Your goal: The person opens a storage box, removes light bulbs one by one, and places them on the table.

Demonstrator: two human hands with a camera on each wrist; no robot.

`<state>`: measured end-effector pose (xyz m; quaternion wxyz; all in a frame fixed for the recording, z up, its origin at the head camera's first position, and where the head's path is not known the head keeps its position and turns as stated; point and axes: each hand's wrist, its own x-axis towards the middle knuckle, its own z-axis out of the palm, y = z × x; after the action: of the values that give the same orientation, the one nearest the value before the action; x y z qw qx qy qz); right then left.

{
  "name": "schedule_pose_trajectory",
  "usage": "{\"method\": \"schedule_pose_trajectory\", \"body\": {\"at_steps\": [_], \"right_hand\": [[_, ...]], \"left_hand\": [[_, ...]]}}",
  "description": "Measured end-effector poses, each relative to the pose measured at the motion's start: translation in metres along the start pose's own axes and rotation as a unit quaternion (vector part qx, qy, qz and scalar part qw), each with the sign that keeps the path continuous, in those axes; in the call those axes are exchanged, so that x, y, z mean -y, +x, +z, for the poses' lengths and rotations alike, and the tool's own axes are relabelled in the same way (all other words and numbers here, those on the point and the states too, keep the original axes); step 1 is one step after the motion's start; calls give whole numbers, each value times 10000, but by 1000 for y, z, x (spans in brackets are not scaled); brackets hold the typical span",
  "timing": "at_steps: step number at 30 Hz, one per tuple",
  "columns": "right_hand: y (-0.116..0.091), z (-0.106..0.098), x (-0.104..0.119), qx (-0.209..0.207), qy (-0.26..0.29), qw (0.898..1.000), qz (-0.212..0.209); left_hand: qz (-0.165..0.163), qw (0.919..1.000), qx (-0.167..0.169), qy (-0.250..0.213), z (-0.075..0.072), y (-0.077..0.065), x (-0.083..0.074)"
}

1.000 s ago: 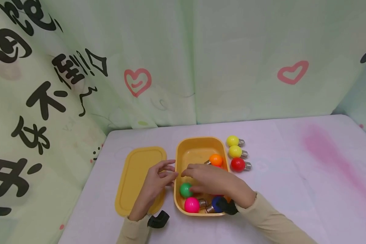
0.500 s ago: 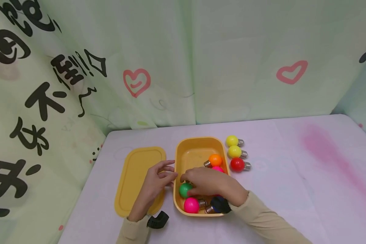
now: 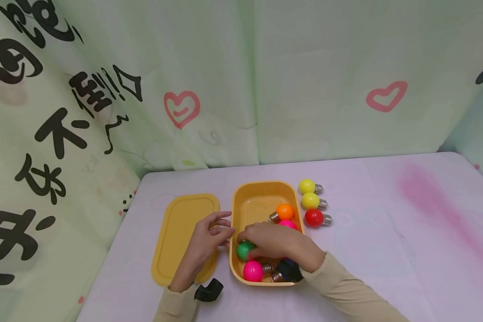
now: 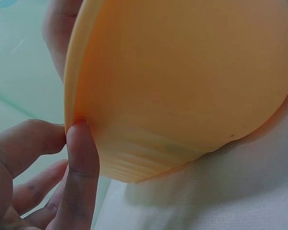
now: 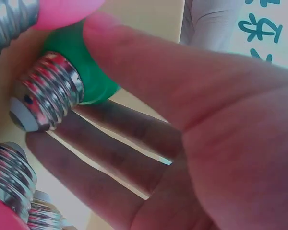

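My left hand [image 3: 209,237] pinches the left rim of a yellow plastic box [image 3: 252,202]. In the left wrist view its thumb and a finger lie on either side of the box wall [image 4: 182,72]. Inside the box my right hand [image 3: 277,241] grips a green light bulb [image 3: 244,251]. The right wrist view has the thumb on the green globe [image 5: 96,79] and the fingers around its far side, with the metal screw base [image 5: 53,91] showing. A pink bulb [image 3: 252,271] lies just in front of the green one.
Orange [image 3: 285,211] and pink bulbs [image 3: 288,224] lie at the box's right side; a blue one is mostly hidden under the right wrist's black camera [image 3: 290,271]. Two yellow bulbs [image 3: 310,200] and a red bulb [image 3: 314,218] lie outside, right. The yellow lid [image 3: 173,241] lies left.
My right hand has drawn slightly left and down, and its fingers have closed around the green bulb. My left hand has stayed at the box rim.
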<state>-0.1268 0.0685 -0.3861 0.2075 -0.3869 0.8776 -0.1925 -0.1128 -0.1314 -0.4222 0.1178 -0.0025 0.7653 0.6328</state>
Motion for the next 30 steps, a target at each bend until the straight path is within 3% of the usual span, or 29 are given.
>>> {"method": "schedule_pose_trajectory", "body": {"at_steps": [9,30], "right_hand": [[-11,-8,0,-257,-13,9997,-58],[-64,-28,-13,-792,5,9968,132]], "left_hand": [[54,10000,-15,27,1,0,1],[-11,9999,-87,105,1,1,2]]}}
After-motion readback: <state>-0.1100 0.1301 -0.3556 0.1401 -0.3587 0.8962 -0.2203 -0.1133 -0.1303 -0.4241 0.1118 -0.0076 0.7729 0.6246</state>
